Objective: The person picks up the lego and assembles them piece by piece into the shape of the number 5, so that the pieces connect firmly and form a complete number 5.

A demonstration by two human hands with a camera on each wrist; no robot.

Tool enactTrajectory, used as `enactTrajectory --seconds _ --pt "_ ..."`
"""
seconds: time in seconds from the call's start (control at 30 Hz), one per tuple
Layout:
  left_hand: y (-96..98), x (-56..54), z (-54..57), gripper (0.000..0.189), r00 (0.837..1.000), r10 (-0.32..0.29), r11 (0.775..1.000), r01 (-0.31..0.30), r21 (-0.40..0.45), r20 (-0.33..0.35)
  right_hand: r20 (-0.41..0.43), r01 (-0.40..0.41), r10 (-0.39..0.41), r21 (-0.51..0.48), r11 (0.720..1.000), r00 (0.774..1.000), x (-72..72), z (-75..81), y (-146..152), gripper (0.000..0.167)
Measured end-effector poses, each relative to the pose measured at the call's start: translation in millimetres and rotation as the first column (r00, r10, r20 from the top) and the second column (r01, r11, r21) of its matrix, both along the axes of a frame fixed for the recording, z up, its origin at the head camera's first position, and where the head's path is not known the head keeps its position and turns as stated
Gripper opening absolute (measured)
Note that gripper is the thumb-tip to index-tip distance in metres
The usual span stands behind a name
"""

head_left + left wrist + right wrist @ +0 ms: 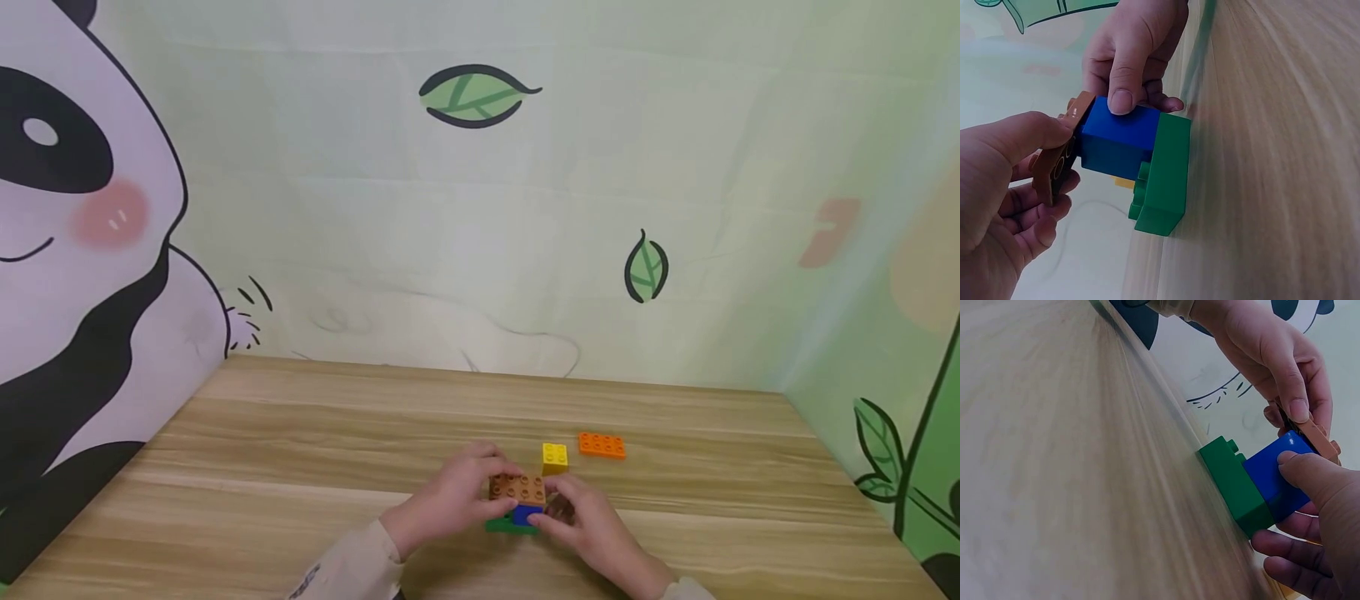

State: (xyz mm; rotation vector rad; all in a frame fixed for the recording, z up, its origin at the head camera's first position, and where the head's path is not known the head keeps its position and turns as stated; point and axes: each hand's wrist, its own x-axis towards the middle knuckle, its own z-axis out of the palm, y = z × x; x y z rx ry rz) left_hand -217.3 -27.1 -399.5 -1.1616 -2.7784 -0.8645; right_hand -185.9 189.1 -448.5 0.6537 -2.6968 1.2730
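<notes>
A green toy brick (1169,178) stands on the wooden table, with a blue brick (1119,140) on one end of its studs. Over the blue brick lies a brown eight-stud brick (528,492); one end overhangs the green one, and whether it is pressed down fully I cannot tell. My left hand (450,497) pinches the overhanging end of the brown brick between thumb and fingers. From the other side my right hand (596,527) grips the blue brick, its thumb on the near face. In the right wrist view its lower fingers pass close to the green brick (1235,484).
Just behind the hands stands a yellow brick (555,457). An orange eight-stud brick (602,446) lies farther back to the right. The wooden table (300,425) ends at a printed backdrop with a panda and leaves.
</notes>
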Motion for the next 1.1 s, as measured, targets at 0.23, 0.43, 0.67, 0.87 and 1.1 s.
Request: enactTrajectory --seconds 0.23,0.43,0.67,0.87,1.1 --pt "1.0 1.0 2.6 0.031 1.000 -0.005 1.000 0.004 -0.028 -0.017 0.015 0.012 -0.012 0.010 1.000 1.000 0.2 -1.8 -0.1 0.033" --pt "0.6 1.4 1.8 0.031 1.000 0.000 1.000 0.000 -0.020 -0.019 0.015 0.009 -0.009 0.013 1.000 1.000 -0.2 -1.7 -0.2 0.034" --pt "-0.3 1.1 -0.1 0.032 0.999 0.008 1.000 -0.008 -0.008 -0.031 0.006 0.000 0.000 0.008 1.000 1.000 -0.6 -2.0 0.1 0.033" --pt "-0.7 -0.1 0.8 0.032 1.000 0.003 1.000 -0.003 -0.014 -0.017 0.002 -0.003 0.003 0.005 1.000 1.000 -0.6 -2.4 0.6 0.033" --pt "-0.9 -1.9 -1.8 0.032 0.999 -0.007 1.000 0.007 -0.017 -0.032 -0.004 0.000 0.000 0.013 1.000 1.000 -0.6 -2.9 1.5 0.033"
